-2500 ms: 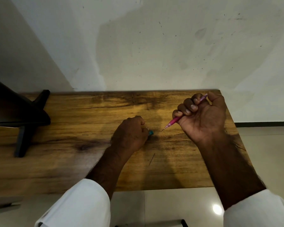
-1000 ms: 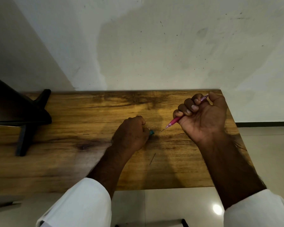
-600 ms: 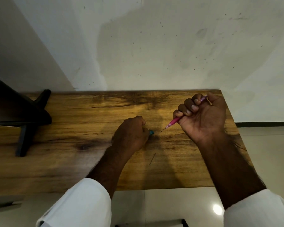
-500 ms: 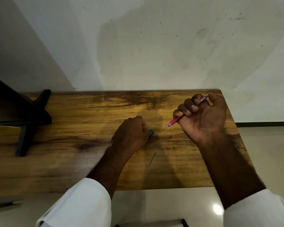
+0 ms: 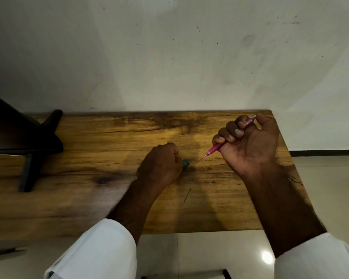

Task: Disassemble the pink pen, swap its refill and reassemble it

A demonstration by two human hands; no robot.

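My right hand (image 5: 250,146) grips the pink pen (image 5: 215,149) in a fist above the wooden table (image 5: 89,158). The pen's thin tip points down and left, and its rear end sticks out by the thumb. My left hand (image 5: 161,164) rests knuckles-up on the table with its fingers curled round a small teal object (image 5: 186,162), of which only an end shows. A thin dark refill-like rod (image 5: 187,195) lies loose on the table between my two forearms.
A black stand (image 5: 34,146) with splayed feet occupies the table's left side. The table ends at a pale wall behind and drops to a glossy tiled floor (image 5: 320,188) on the right and near edges.
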